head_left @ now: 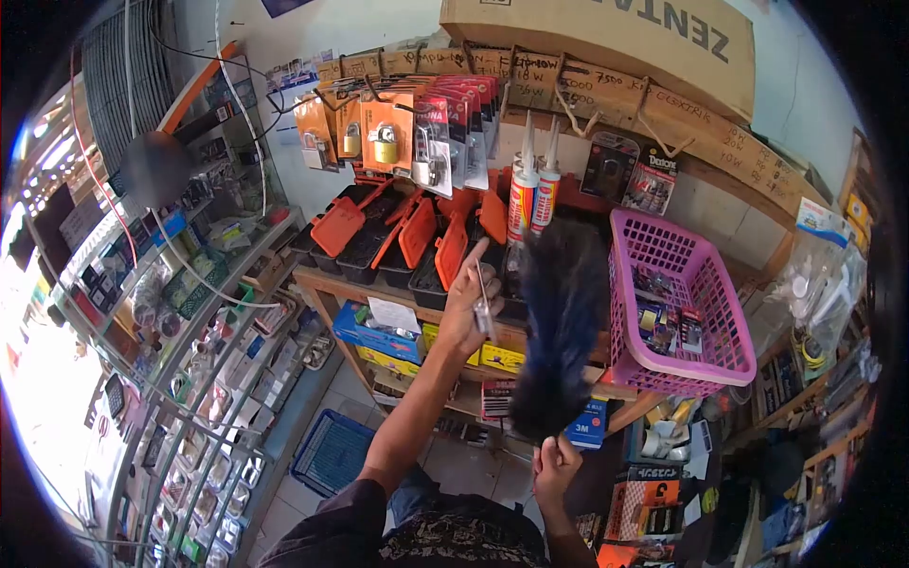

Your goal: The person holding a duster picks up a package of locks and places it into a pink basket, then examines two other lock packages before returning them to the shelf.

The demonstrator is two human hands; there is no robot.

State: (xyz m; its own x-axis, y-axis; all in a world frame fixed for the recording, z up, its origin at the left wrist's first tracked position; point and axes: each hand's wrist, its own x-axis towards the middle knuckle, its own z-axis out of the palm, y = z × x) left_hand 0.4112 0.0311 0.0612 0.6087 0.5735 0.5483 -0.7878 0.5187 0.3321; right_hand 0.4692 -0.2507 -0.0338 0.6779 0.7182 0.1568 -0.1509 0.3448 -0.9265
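My right hand [556, 466], at the lower middle, is closed around the handle end of a dark feather duster [561, 331]. The duster stands up in front of the shelf, its blue-black feathers blurred. My left hand [471, 305] reaches to the shelf front with the index finger pointing up. Its other fingers are closed on a thin, flat, shiny packet [486, 303], seen nearly edge-on, whose contents I cannot make out. Just beyond that hand are black bins with orange lids [452, 248]. Two sealant tubes [535, 194] stand upright behind the duster.
Carded padlocks [383, 142] hang from hooks on a wooden board [606, 90]. A pink basket [734, 360] of small packets sits right of the duster. Glass shelving [204, 379] lines the left side; a blue basket [317, 478] is on the tiled floor.
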